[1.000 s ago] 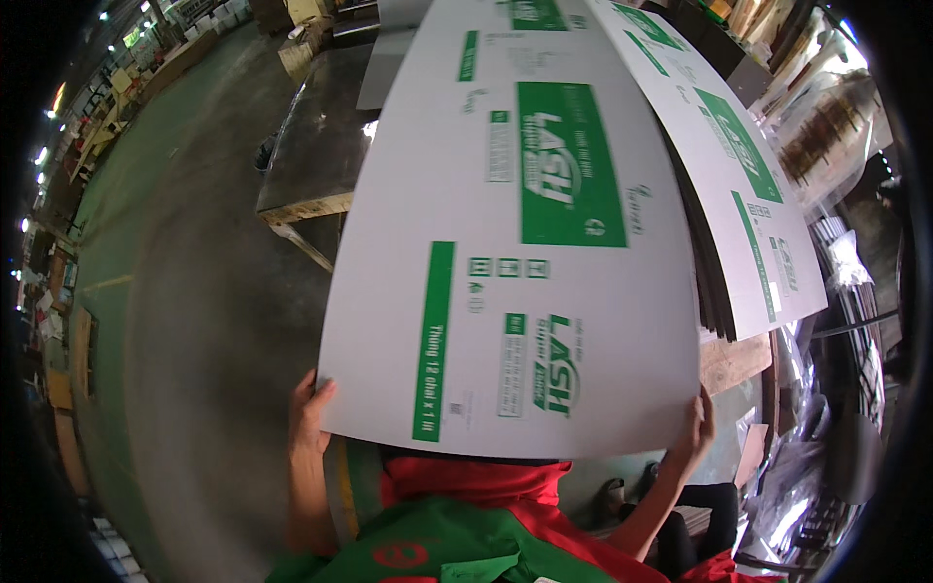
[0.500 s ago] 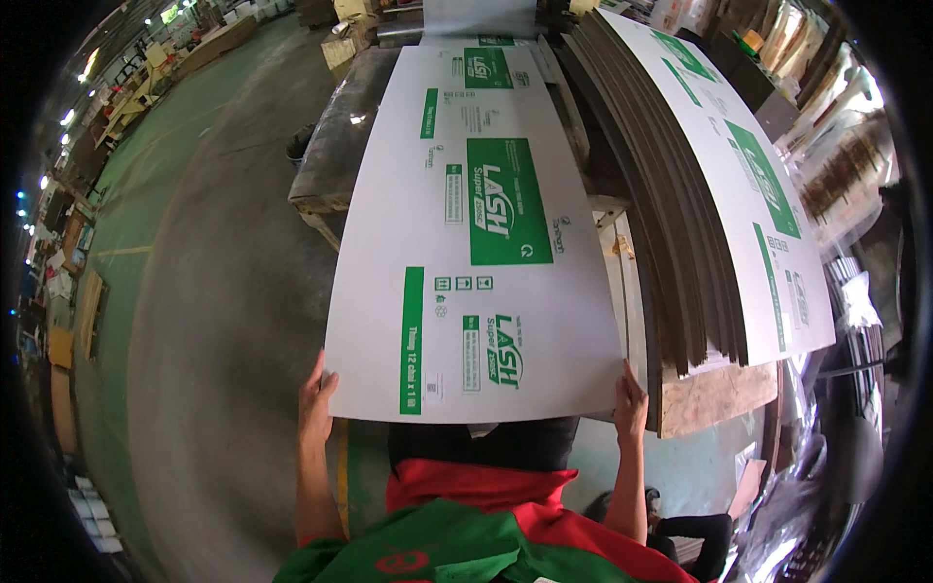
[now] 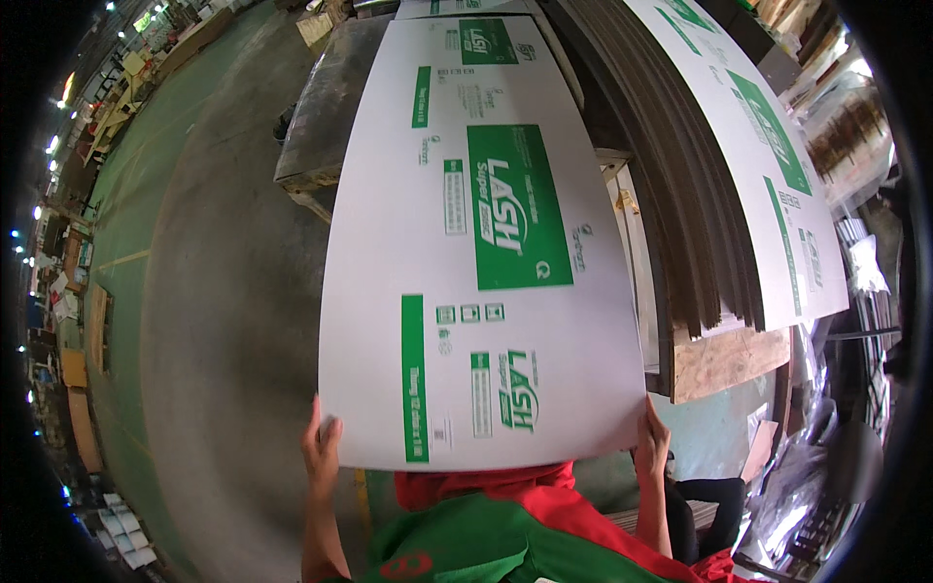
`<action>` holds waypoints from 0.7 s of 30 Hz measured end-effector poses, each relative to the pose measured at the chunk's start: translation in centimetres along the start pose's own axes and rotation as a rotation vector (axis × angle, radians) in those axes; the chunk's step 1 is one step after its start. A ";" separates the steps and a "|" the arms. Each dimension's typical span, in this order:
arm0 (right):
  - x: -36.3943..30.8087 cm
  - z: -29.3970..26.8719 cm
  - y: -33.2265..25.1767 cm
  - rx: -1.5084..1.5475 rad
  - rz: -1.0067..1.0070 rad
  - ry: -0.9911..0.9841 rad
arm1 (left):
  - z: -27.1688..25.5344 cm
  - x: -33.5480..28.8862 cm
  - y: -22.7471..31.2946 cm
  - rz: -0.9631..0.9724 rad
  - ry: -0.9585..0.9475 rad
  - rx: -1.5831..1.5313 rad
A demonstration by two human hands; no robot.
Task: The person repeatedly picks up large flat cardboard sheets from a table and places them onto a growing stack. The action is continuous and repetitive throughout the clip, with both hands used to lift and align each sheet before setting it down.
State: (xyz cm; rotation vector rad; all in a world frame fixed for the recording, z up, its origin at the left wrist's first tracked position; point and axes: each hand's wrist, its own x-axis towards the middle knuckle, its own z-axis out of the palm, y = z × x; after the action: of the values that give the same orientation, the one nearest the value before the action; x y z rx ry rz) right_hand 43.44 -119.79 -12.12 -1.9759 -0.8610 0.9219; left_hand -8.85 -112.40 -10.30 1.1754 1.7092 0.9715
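"while the grey floor (image 3: 224, 291) takes up most of the left side, what is the biggest thing being handled?"

"a long white printed sheet (image 3: 447, 262), stretching from the person's body toward the far end, over a dark-topped table (image 3: 326, 107). it nearly matches the tall stack (image 3: 719, 165) of similar sheets at the right, which sits above a wooden board (image 3: 734, 364)."

"how far along is it?"

"i'd judge this one sheet to be mid-handling: it is in both hands and not yet let go. another printed sheet (image 3: 428, 8) lies beyond its far edge, and plenty more remain in the stack. whether the far end rests on that other sheet or just above it, i can't quite tell from here."

"and the fingers?"

"the left hand (image 3: 323, 447) is closed on the near left corner, thumb on top. the right hand (image 3: 653, 442) grips the near right corner along its edge."

"any writing?"

"all green and white. a big green block (image 3: 521, 206) carries bold white lettering turned sideways; nearer, a slim green bar (image 3: 415, 379) has one white line of text. smallest are three square handling symbols (image 3: 470, 313) in a row, and print too fine to read."
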 end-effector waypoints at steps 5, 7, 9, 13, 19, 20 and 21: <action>1.9 1.0 0.3 0.008 0.113 -0.001 | 1.8 1.6 1.0 -0.126 0.026 -0.022; 6.7 2.6 -0.6 0.028 0.008 0.017 | 3.3 6.2 1.7 -0.138 0.027 -0.081; 13.0 4.4 -1.7 0.086 -0.021 0.028 | 5.5 12.7 1.8 -0.130 0.013 -0.160; 24.3 7.3 -3.0 0.132 -0.149 0.068 | 10.0 23.4 1.2 -0.078 0.035 -0.225; 33.8 11.2 -3.7 0.125 -0.143 0.101 | 13.0 32.1 -1.0 -0.103 0.042 -0.307; 35.2 12.1 -4.5 0.137 -0.085 0.126 | 13.4 33.3 -1.4 -0.138 0.110 -0.262; 36.4 13.0 -5.7 0.253 -0.087 0.087 | 13.6 34.8 -1.5 -0.142 0.132 -0.227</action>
State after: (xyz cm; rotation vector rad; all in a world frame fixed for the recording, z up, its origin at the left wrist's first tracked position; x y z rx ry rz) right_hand 49.84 -83.07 -23.92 -1.7341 -0.7369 0.8443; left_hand -4.55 -77.76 -23.55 0.8485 1.7073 1.1420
